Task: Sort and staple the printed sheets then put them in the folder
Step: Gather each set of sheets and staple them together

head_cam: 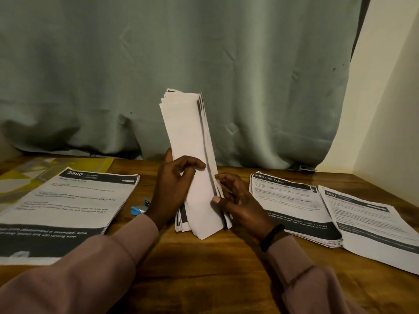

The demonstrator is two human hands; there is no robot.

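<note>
A person stands a stack of sheets on edge at the middle of a wooden table, the left hand gripping its near face and the right hand pinching its right edge. Printed piles lie flat at left and right, with another pile farther right. A blue stapler rests just beside the left wrist, before a green curtain.

Dusty-pink long sleeves; black band on right wrist.
</note>
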